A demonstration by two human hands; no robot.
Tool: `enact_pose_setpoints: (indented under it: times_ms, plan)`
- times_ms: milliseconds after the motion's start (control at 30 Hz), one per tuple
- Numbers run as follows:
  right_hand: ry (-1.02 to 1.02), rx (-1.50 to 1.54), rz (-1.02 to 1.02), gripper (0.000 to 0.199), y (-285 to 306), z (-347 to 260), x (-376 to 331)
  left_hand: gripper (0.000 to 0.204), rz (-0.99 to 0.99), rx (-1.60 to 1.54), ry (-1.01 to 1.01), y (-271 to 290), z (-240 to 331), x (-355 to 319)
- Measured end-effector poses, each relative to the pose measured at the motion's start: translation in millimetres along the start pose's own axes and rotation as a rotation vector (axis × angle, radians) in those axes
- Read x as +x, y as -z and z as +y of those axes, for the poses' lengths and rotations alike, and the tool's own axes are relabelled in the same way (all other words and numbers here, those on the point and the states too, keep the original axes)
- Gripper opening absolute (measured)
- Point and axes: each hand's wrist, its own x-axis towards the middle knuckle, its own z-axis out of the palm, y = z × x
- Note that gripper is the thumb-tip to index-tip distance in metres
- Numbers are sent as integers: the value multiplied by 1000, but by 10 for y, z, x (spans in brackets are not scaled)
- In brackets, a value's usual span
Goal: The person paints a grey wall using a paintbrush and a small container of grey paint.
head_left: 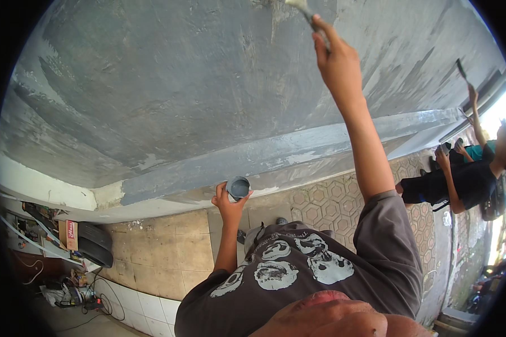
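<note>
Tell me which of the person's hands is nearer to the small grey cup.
Left. The left hand holds the small grey cup from below at chest height. The right hand is raised far above it, gripping a paintbrush against the grey wall.

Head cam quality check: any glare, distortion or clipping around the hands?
Head view: strong fisheye, the grey painted wall and its ledge bow toward the rim, black vignette at the corners. Daylight is blown out at the right edge beside another person in dark clothes. The right hand holding the paintbrush is cropped near the top; the left hand with the small grey cup is evenly lit and sharp.
</note>
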Motion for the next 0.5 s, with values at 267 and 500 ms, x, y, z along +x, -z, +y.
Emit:
enact_pose_setpoints:
  times_ms: [267, 500]
  plan:
    - [-204, -191, -757, 24, 464, -190, -733, 67, 58, -17, 31, 63, 5, -28]
    - [-208, -65, -334, 34, 998, -438, -269, 65, 43, -33, 7, 88, -1, -38]
